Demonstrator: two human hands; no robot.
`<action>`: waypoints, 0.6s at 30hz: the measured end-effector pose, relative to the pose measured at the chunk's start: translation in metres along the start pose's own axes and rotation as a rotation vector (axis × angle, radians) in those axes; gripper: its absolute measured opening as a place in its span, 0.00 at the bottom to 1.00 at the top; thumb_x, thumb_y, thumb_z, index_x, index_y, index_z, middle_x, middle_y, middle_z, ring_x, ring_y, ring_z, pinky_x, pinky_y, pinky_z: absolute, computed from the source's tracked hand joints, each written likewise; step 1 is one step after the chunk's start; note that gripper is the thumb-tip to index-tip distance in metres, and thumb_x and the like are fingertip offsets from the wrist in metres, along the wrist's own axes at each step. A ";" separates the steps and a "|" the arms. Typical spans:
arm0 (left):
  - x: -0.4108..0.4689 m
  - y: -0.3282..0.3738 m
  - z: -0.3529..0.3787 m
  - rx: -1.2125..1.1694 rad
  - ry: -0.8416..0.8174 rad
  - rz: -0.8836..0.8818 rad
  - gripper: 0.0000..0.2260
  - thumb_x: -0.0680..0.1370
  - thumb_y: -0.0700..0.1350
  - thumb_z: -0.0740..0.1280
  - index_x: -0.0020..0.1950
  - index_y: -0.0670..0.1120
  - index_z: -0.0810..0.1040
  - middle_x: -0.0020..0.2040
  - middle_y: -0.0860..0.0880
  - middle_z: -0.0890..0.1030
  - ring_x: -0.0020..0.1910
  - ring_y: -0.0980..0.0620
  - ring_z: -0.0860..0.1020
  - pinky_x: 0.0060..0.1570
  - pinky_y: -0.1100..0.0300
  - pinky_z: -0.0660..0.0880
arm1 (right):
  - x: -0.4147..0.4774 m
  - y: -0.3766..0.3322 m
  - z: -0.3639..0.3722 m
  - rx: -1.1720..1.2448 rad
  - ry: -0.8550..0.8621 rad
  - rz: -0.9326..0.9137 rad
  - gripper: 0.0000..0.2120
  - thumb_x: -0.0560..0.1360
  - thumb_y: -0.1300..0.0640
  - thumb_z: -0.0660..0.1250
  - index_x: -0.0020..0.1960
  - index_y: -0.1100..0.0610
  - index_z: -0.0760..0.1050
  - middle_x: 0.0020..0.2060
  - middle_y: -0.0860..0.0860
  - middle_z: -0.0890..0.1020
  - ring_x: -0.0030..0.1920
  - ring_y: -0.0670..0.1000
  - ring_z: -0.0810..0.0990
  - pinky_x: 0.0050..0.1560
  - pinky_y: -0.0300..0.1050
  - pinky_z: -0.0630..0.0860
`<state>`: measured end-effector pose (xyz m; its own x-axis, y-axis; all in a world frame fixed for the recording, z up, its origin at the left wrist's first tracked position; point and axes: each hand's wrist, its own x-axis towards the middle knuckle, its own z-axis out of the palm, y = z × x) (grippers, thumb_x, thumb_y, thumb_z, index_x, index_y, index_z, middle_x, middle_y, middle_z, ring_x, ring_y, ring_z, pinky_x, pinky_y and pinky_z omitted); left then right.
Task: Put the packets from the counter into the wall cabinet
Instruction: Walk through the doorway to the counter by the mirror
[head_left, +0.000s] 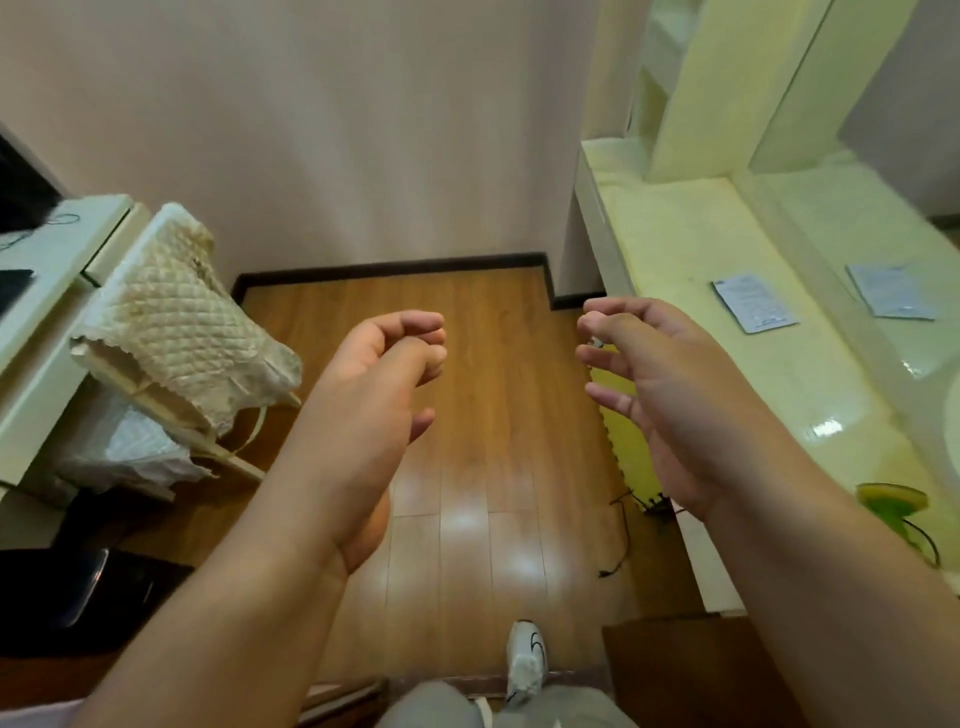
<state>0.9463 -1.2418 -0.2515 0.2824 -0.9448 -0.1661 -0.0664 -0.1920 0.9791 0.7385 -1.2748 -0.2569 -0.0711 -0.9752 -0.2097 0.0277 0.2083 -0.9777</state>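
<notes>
A pale blue packet (754, 303) lies flat on the cream counter (691, 244) at the right. Its twin (891, 289) farther right looks like a reflection in the mirror behind the counter. My right hand (654, 395) hovers just left of the counter's edge, fingers curled and apart, holding nothing. My left hand (384, 384) is raised over the wooden floor, fingers loosely curled, also empty. A tall cream cabinet (680, 88) with open shelves stands on the far end of the counter; its inside is mostly hidden.
A chair draped with a quilted beige cloth (176, 322) stands at the left beside a white desk (57, 249). A green and yellow object (891, 501) sits at the counter's near edge. Black cables (623, 535) lie on the floor below. My white shoe (527, 657) shows at the bottom.
</notes>
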 end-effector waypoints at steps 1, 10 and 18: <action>0.007 0.001 0.006 0.002 -0.008 -0.001 0.12 0.71 0.54 0.67 0.51 0.68 0.84 0.53 0.65 0.85 0.60 0.56 0.83 0.48 0.54 0.79 | 0.006 -0.001 -0.003 -0.003 0.002 0.003 0.09 0.77 0.49 0.68 0.57 0.46 0.80 0.55 0.47 0.84 0.56 0.46 0.83 0.55 0.50 0.81; 0.058 0.016 0.060 -0.004 -0.130 -0.036 0.12 0.72 0.53 0.67 0.50 0.67 0.84 0.53 0.65 0.86 0.60 0.58 0.82 0.50 0.53 0.77 | 0.040 0.000 -0.043 0.025 0.126 0.079 0.09 0.78 0.49 0.69 0.58 0.46 0.80 0.57 0.45 0.84 0.58 0.45 0.82 0.59 0.53 0.80; 0.112 0.017 0.090 -0.030 -0.289 -0.068 0.12 0.71 0.53 0.66 0.50 0.67 0.84 0.53 0.66 0.85 0.61 0.60 0.81 0.52 0.53 0.76 | 0.077 -0.011 -0.042 0.045 0.263 0.098 0.08 0.78 0.50 0.69 0.56 0.45 0.81 0.55 0.44 0.84 0.57 0.44 0.82 0.58 0.49 0.79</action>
<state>0.8908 -1.3748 -0.2639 0.0012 -0.9673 -0.2537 -0.0272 -0.2537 0.9669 0.6909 -1.3490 -0.2628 -0.3219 -0.8962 -0.3054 0.0914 0.2917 -0.9521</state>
